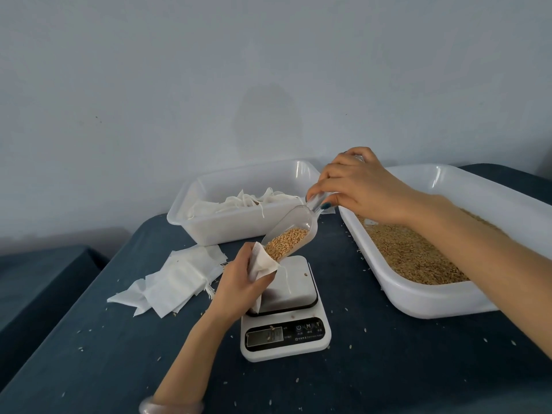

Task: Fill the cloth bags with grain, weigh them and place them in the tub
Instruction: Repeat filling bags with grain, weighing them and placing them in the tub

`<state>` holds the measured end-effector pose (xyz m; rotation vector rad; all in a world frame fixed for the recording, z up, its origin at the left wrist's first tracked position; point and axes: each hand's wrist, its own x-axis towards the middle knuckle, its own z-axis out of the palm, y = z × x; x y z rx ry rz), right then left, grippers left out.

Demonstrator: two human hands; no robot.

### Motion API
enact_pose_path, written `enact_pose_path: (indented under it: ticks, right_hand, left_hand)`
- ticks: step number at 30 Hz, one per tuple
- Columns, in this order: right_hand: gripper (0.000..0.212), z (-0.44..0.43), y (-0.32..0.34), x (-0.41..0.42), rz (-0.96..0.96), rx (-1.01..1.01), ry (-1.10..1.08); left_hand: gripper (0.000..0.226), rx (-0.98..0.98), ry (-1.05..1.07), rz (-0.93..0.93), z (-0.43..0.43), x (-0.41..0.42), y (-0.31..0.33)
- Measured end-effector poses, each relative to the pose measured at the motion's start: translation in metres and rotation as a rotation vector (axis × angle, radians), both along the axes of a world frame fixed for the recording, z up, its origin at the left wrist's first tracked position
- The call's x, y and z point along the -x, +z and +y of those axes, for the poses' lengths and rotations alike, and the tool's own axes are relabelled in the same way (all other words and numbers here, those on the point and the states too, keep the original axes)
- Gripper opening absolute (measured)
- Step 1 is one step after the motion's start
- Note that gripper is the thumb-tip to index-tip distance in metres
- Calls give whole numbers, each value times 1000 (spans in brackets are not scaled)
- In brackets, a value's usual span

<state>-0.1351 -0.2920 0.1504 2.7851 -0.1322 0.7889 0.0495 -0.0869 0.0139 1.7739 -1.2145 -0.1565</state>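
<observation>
I'm gripping the cloth bag (264, 265) in my left grip (239, 279), fingers curled round its neck and thumb side propping the mouth open, so the opening is facing up at the scoop. My right grip (352, 186) is pinching the clear scoop (298, 218) by its handle from above and tipping it nose-down. That way its load of grain (286, 242) is sliding toward the lip, which is sitting right at the bag mouth, I think to cut spillage. The bag is hanging over the left edge of the scale (286, 351), so weighing can come straight after filling. I can't tell if the bag's bottom is resting on the platform, and the display is too blurred to read. The grain tub (418, 297) is lying just right of the scale, near my scooping arm for short refills. The far tub (227, 231) is standing behind the scale with tied bags (248, 201) in it, so this one is probably going there later. Flat empty bags (176, 279) are piled left of the scale, beside my left grip for the next pick. Stray kernels are dotting the worktop (388, 369).
</observation>
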Motion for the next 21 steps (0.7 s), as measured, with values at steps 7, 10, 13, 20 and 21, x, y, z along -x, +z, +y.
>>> enact_pose_path:
  ticks: [7,10,13,20,21]
  right_hand:
    - [28,-3,-3,1,-6,-25,-1]
    - [27,-6,-6,3,-18,-52,-7]
    - [28,-8,-8,4,-27,-53,-4]
    - [26,-19,-18,2,-40,-142,-10]
    - [26,-21,-20,2,-28,-194,-18]
  left_hand:
    - [28,16,1,18,-1,0,0]
    - [26,25,-2,29,0,-1,0]
    - [27,21,-5,33,0,0,0]
    - [27,18,3,57,1,1,1]
    - [27,24,4,69,1,2,2]
